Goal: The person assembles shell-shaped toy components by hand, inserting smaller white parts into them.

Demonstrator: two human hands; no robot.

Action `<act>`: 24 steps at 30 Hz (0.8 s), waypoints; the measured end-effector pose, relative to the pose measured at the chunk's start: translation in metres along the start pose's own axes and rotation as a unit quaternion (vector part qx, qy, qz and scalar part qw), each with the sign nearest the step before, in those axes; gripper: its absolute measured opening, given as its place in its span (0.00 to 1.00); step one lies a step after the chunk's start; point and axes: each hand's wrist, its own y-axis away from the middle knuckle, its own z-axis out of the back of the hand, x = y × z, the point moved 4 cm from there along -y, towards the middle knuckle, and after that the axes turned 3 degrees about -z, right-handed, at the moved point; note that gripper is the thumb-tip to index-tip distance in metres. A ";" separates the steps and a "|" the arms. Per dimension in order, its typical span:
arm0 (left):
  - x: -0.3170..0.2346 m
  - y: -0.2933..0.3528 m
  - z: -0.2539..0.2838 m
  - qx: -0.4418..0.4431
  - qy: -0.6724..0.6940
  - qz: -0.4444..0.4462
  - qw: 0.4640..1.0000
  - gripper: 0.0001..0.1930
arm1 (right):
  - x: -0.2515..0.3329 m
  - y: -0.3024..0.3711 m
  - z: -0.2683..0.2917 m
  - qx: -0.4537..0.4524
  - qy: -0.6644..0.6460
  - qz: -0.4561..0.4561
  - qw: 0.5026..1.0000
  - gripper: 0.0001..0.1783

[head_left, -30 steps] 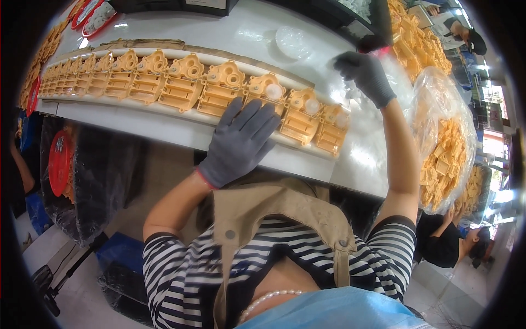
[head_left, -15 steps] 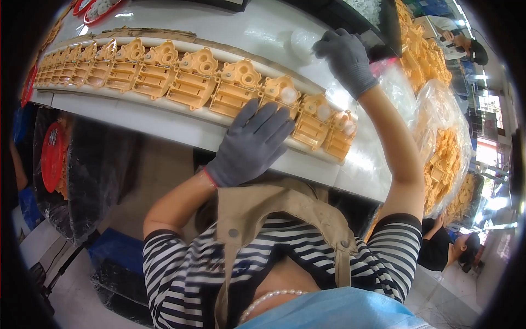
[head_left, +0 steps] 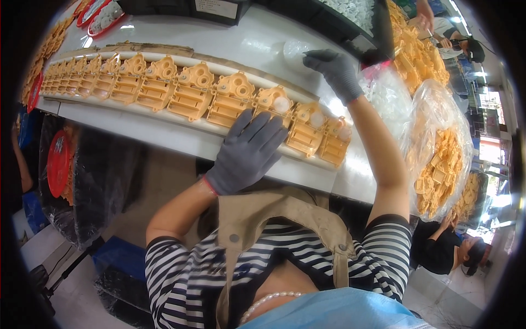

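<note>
A long row of yellow-orange plastic housings [head_left: 189,100] stretches along the table from far left to middle right. My left hand [head_left: 245,149], in a grey glove, lies with straight fingers on the lower part of one housing. That housing carries a round whitish disc [head_left: 281,104], as do the two housings to its right. Beyond the row, my right hand [head_left: 335,72], also gloved in grey, has its fingers drawn together and pointing left. Its fingertips are beside a small heap of translucent pieces [head_left: 294,48]; whatever lies between them is too small to tell.
A black bin [head_left: 329,23] of whitish small parts stands at the back. Bagged yellow-orange parts [head_left: 438,170] are heaped at the right. Red trays [head_left: 104,19] sit far left, and another red tray [head_left: 58,163] is below the table's left end. Other people appear at far right.
The whole view has shifted slightly. My right hand has turned lower and its fingers have come together beside the translucent heap. My left hand keeps its place on the housing.
</note>
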 end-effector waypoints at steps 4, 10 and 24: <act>-0.004 0.002 0.001 0.009 0.003 0.003 1.000 0.22 | 0.000 0.008 0.019 0.020 -0.256 -0.104 0.961 0.22; -0.005 0.007 0.004 -0.008 -0.001 0.007 1.000 0.21 | 0.006 0.022 0.012 0.195 -0.642 -0.089 0.736 0.08; 0.026 0.040 0.030 -0.061 -0.089 0.113 0.988 0.28 | 0.070 0.066 -0.063 0.068 -0.028 0.095 0.993 0.16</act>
